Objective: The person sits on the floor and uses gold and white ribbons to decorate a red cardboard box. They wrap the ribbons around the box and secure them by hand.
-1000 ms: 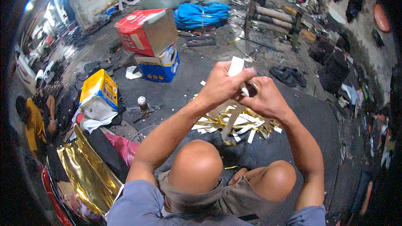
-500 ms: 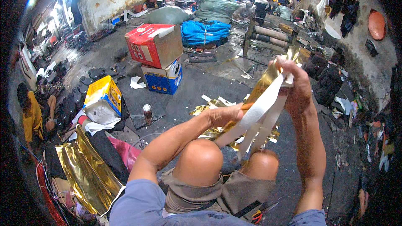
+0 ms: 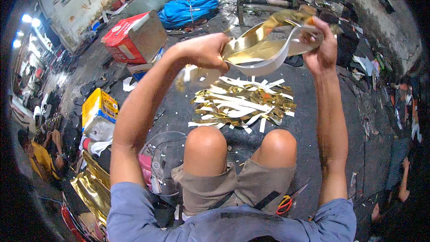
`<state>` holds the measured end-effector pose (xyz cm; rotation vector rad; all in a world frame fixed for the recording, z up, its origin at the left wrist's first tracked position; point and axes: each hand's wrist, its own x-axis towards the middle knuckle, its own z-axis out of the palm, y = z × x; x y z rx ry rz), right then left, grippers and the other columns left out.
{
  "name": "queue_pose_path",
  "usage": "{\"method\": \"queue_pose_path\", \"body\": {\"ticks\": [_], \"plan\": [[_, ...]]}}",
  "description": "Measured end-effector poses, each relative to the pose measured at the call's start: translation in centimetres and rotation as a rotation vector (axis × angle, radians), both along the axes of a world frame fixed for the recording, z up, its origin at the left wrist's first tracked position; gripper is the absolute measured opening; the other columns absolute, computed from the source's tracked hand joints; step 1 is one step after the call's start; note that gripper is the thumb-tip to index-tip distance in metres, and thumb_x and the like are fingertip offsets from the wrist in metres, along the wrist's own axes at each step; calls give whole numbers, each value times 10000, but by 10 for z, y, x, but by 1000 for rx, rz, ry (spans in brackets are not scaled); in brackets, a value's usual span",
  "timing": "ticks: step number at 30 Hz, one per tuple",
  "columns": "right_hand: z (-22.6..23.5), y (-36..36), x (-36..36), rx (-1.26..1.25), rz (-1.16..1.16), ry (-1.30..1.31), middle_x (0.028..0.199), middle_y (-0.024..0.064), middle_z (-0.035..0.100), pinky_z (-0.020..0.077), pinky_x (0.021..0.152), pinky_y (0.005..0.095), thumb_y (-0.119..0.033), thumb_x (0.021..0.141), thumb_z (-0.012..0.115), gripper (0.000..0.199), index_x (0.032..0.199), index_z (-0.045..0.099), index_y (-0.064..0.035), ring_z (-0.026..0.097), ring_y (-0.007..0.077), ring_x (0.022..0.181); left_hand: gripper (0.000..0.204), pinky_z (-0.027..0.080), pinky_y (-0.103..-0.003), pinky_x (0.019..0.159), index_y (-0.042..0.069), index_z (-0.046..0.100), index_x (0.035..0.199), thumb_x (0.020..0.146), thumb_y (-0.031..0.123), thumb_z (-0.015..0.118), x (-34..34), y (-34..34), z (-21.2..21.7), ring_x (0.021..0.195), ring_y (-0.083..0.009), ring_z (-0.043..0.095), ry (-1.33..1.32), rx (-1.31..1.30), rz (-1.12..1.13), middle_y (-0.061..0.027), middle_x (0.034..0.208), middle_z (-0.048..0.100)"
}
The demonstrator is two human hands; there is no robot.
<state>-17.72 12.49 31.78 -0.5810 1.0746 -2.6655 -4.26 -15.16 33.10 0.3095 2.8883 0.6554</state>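
Gold strips with white backing (image 3: 262, 68) stretch in loose curves between my raised hands, out above the floor. Their left ends are closed in my left hand (image 3: 207, 50), and other strip ends blur below it. My right hand (image 3: 323, 47) grips the far right ends, its fingers partly hidden behind the bands. Beneath my hands, just ahead of my knees, a flat pile of cut gold and white strips (image 3: 239, 107) lies on the dark floor.
Scissors (image 3: 284, 204) with red and yellow handles lie beside my right thigh. To the left are a yellow box (image 3: 101, 107), a red carton (image 3: 134, 38) and gold sheeting (image 3: 92, 188). A blue bundle (image 3: 190, 11) sits farther off. Other people (image 3: 38, 157) are at the left and right edges.
My hands have moved farther apart and forward. The strips, which hung down from my right hand, now span both hands. The view has tilted down, showing the whole pile.
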Motion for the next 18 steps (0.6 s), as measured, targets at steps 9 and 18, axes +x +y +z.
{"method": "queue_pose_path", "body": {"ticks": [9,18], "plan": [[-293,78,-38,494,-309,-383,1037,83,696,543,706,317,-305,957,697,280,1106,644,-73,665,175,861,662,581,-508,902,91,681,1266,657,276,865,-104,45,-242,1037,-406,708,-214,-288,-80,-242,1145,708],[-390,48,-130,1511,-381,560,1237,221,615,423,1045,501,-266,961,676,293,1140,672,-35,571,401,1190,403,532,-493,836,14,726,965,852,400,688,-153,28,-377,1028,-351,628,329,47,239,-167,1055,639]]}}
